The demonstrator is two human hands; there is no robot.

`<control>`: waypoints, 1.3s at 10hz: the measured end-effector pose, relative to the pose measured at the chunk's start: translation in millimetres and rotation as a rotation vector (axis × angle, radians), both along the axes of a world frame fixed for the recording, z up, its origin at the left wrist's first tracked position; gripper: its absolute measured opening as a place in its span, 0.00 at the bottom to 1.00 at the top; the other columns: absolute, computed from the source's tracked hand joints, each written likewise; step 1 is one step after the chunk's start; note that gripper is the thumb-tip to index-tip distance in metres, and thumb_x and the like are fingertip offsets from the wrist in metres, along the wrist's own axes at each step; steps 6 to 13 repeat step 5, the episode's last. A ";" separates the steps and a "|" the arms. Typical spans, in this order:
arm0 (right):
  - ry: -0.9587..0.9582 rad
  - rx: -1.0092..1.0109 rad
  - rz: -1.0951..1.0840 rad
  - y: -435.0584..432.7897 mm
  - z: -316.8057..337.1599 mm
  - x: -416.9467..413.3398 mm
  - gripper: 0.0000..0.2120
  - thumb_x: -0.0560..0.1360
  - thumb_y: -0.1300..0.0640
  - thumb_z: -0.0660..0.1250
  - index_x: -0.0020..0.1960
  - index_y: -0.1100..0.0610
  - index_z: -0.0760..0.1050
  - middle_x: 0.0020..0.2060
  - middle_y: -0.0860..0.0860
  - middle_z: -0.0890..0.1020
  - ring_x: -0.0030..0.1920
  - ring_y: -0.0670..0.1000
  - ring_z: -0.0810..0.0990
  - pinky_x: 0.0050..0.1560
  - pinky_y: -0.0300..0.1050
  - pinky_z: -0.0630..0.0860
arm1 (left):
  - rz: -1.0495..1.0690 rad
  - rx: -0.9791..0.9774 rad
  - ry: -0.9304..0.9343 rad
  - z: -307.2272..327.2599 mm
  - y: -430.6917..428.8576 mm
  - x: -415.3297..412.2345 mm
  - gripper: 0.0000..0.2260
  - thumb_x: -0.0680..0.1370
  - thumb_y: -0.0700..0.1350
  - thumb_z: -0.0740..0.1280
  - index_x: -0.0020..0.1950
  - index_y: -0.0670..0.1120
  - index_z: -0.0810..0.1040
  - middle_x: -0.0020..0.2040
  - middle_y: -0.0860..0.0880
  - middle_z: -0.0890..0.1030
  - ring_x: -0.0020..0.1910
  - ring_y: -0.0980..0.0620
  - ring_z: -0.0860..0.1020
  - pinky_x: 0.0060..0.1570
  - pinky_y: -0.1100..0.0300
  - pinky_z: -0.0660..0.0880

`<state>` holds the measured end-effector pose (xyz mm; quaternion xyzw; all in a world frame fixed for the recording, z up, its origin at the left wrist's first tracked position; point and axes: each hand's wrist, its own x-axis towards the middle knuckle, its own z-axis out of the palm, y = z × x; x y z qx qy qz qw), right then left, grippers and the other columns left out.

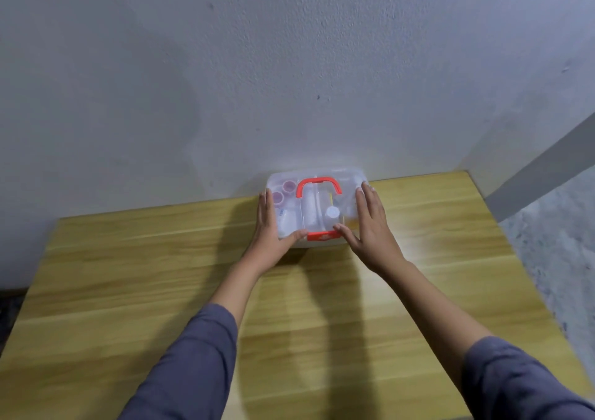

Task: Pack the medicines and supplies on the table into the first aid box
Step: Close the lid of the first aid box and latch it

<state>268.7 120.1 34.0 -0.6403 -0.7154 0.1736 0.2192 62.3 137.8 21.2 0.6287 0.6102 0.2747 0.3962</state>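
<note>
The first aid box (346,176) is clear plastic with a red handle (318,186) lying flat on its lid and a red front latch (323,236). It stands at the far edge of the wooden table, against the wall, with its lid down. Through the lid I see white bottles, pink caps and something yellow inside. My left hand (270,226) grips the box's left side, thumb on the front edge. My right hand (370,223) lies flat on the right part of the lid, thumb near the latch.
The light wooden table (161,291) stretches toward me with nothing else on it that I can see. A white wall rises right behind the box. The table's right edge (502,242) drops to a speckled floor.
</note>
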 end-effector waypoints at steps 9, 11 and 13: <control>-0.068 -0.194 -0.009 11.4 36.7 7.5 0.33 0.79 0.49 0.57 0.74 0.65 0.46 0.76 0.59 0.48 0.76 0.55 0.45 0.77 0.48 0.49 | -0.019 -0.094 0.164 31.8 9.2 -6.7 0.45 0.71 0.53 0.70 0.76 0.46 0.43 0.77 0.44 0.47 0.76 0.46 0.48 0.74 0.50 0.51; -0.068 -0.194 -0.009 11.4 36.7 7.5 0.33 0.79 0.49 0.57 0.74 0.65 0.46 0.76 0.59 0.48 0.76 0.55 0.45 0.77 0.48 0.49 | -0.019 -0.094 0.164 31.8 9.2 -6.7 0.45 0.71 0.53 0.70 0.76 0.46 0.43 0.77 0.44 0.47 0.76 0.46 0.48 0.74 0.50 0.51; -0.068 -0.194 -0.009 11.4 36.7 7.5 0.33 0.79 0.49 0.57 0.74 0.65 0.46 0.76 0.59 0.48 0.76 0.55 0.45 0.77 0.48 0.49 | -0.019 -0.094 0.164 31.8 9.2 -6.7 0.45 0.71 0.53 0.70 0.76 0.46 0.43 0.77 0.44 0.47 0.76 0.46 0.48 0.74 0.50 0.51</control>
